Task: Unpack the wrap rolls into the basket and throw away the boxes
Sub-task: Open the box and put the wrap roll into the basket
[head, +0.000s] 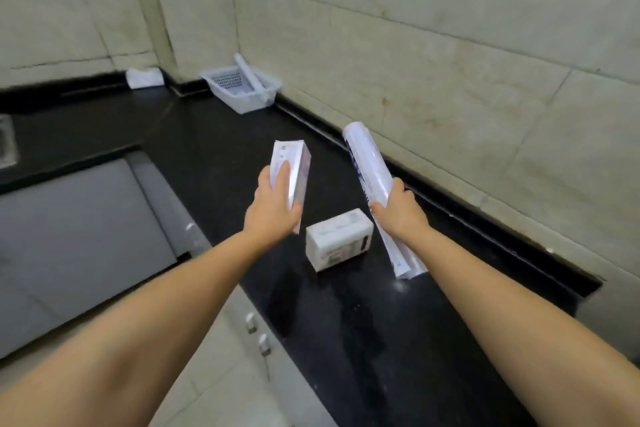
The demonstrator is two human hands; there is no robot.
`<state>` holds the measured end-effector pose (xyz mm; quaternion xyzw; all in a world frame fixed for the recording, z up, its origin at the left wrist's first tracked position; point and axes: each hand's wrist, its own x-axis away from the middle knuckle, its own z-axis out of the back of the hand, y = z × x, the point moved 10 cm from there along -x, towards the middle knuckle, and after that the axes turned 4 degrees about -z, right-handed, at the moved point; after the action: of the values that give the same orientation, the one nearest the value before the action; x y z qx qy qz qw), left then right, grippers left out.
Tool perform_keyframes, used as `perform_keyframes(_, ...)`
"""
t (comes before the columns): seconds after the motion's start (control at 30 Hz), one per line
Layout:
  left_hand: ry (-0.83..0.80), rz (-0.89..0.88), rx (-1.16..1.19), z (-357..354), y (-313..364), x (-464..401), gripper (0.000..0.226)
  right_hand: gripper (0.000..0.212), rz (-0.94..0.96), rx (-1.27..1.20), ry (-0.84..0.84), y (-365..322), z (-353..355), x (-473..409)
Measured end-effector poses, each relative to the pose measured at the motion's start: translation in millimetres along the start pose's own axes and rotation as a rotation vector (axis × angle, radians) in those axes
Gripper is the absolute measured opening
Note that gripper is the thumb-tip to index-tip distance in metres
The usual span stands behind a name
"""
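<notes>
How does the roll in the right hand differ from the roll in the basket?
The white wrap roll in the right hand is held above the black counter; the white wrap roll in the white perforated basket leans across its rim, untouched. The held one is near, the other far by the wall. Both are white cylinders.

Head cam, looks fwd/down along black counter [221, 156], near, wall right.
</notes>
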<state>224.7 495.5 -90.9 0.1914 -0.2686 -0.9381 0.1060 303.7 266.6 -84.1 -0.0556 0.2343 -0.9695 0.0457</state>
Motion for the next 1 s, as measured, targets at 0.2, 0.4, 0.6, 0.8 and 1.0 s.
perform_keyframes(0.2,0.145,0.193,-0.066,110.6,-157.2,6.0,0.066,0.054,0.191,0.057,-0.048,-162.8,-65.9,-11.4)
perform_keyframes(0.4,0.102,0.256,-0.126,197.3,-286.5,-9.4,0.064,0.054,0.249,0.051,-0.098,-309.4,-143.4,-19.6)
perform_keyframes(0.6,0.015,0.193,-0.169,240.8,-369.8,-66.3,0.065,0.053,0.16,0.051,-0.11,-381.1,-195.1,-55.7)
perform_keyframes(0.8,-0.106,0.151,-0.186,196.4,-415.6,-154.3,0.07,0.053,0.044,0.074,-0.113,-393.2,-228.5,-133.3)
perform_keyframes(1.0,-0.298,0.104,-0.173,126.0,-436.5,-264.7,0.071,0.052,-0.092,-0.001,-0.135,-382.4,-262.8,-229.8)
